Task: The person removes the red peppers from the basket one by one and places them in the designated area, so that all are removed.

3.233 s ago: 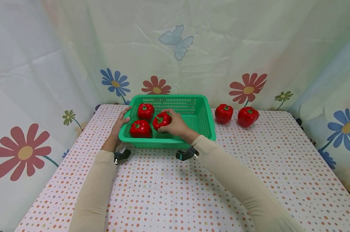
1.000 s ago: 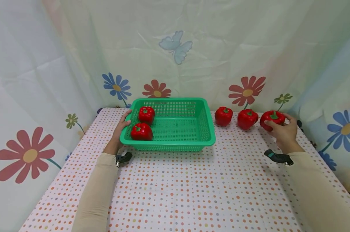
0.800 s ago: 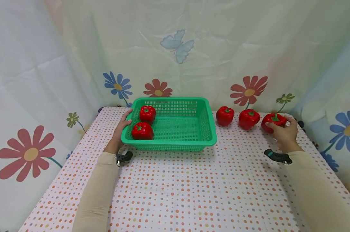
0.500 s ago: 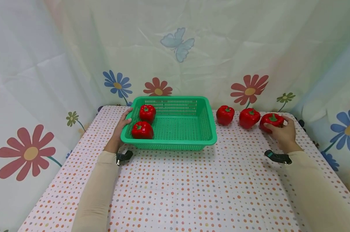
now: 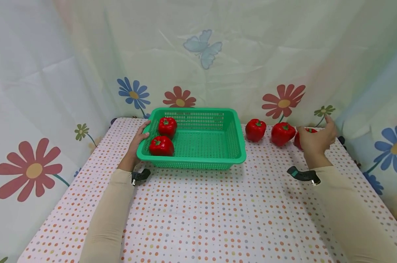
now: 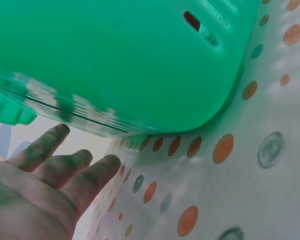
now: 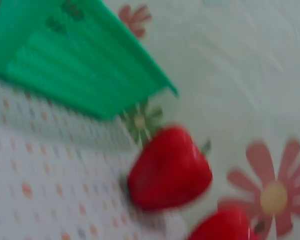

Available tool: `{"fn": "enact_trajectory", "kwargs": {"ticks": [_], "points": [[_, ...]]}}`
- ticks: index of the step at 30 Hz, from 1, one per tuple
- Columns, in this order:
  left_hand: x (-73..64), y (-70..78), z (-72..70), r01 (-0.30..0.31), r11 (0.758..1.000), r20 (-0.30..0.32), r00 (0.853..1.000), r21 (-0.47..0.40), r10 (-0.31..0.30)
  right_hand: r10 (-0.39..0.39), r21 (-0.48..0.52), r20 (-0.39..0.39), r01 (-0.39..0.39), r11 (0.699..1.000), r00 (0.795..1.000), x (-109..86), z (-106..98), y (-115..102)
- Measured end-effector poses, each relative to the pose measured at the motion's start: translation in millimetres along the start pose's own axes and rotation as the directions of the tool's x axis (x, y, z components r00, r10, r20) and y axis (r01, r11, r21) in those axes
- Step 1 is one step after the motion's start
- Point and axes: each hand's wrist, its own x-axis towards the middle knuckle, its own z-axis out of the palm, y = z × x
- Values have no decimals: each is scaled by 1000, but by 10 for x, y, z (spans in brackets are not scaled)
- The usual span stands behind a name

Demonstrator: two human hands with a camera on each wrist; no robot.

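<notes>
Where the table ends, a pale cloth backdrop [image 5: 238, 73] hangs behind and at both sides, printed with red, blue and green flowers and a light-blue butterfly. Table [image 5: 198, 215]: one, with a white cover in multicoloured dots. Basket [image 5: 201, 144]: one, green, rectangular, slotted walls, upright towards the back of the table. Sleeves: two, beige, the left sleeve [image 5: 106, 215] and the right sleeve [image 5: 353, 215] reaching in from the near side. Left hand [image 5: 134, 148]: at the left end of the basket, touching the rim, fingers extended and a little apart, grasping nothing. Right hand [image 5: 318, 140]: in front of the outermost pepper, thumb and fingers spread wide, holding nothing; whether it touches that pepper, cannot tell. Peppers: five, red, green-stemmed. Two sit inside the basket at its left end, a rear pepper [image 5: 167, 126] and a front pepper [image 5: 161, 146]. Three form a row on the table right of the basket: inner pepper [image 5: 255, 130], middle pepper [image 5: 282, 134], outermost pepper [image 5: 298, 142], this last partly hidden. Wrist devices: two, black, one left [image 5: 140, 176], one right [image 5: 303, 174]
</notes>
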Motion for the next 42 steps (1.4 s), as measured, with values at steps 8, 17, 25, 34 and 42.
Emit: {"fn": "enact_trajectory", "kwargs": {"ticks": [8,17,25,34,42], "points": [[-26,7,1,-16,1000,10,1000,-1,16,-311,157,267,277,948,912,-705,377,-540],[-20,20,3,-1,1000,-6,1000,17,2,-384,182,735,383,906,559,-1494,955,-882],[0,-8,55,2,1000,-14,1000,8,-2,-301,216,886,260,941,353,-1982,1582,-865],[14,11,55,-2,1000,-4,1000,7,2,-194,189,910,50,981,367,-2225,1951,-965],[3,1,-10,-4,1000,11,1000,2,4,-143,102,933,140,985,330,-2378,2228,-1087]]}}
